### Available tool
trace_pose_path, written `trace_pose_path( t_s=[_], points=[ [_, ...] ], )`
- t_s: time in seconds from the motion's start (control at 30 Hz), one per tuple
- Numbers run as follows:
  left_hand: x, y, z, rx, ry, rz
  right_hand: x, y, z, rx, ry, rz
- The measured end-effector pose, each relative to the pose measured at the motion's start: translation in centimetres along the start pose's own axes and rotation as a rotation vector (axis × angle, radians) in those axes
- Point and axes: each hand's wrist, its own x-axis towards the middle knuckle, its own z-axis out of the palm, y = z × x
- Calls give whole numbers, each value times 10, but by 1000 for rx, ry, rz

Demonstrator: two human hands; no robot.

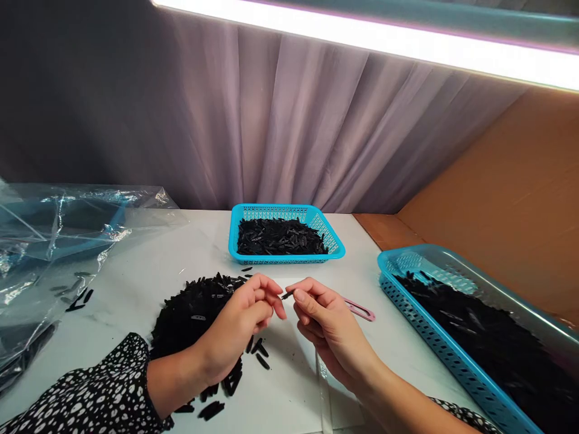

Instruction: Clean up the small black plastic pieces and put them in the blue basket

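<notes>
Fingers (302, 295) of our right hand (332, 322) closed in a thumb-and-index pinch on 1 slim black piece (286, 295), held above the worktop (289, 377) between our 2 hands, its tip pointing left; fingers of our left hand (242, 319) half curled and slack, nothing seen in them; whether they meet the tip we cannot tell.

Handling, as we judge it: a light pinch near 1 end leaves the rest bare for us to see and turn; a hard squeeze could flick so small a thing away; best worked low, under the lamp (362, 45), left fingers just beside to steady it; left wrist lifted clear of the black heap (178, 325) and strays (262, 361), since a sleeve (99, 392) could drag them.
</notes>
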Motion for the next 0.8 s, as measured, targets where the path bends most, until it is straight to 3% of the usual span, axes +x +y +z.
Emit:
trace_pose_path(
  t_s=[0.2,0.37,0.5,0.63,0.8],
  points=[
    [2,-4,1,-111,101,-14,1,0,-2,55,8,8],
    [4,-6,1,-196,39,43,0,0,-1,67,-5,9],
    [4,-2,2,-247,66,61,-1,2,-1,124,-35,-26],
    [1,0,4,-298,51,95,1,8,-1,-37,-49,-35],
    [1,-2,4,-278,41,98,0,13,-2,-253,-40,-172]
  ],
)
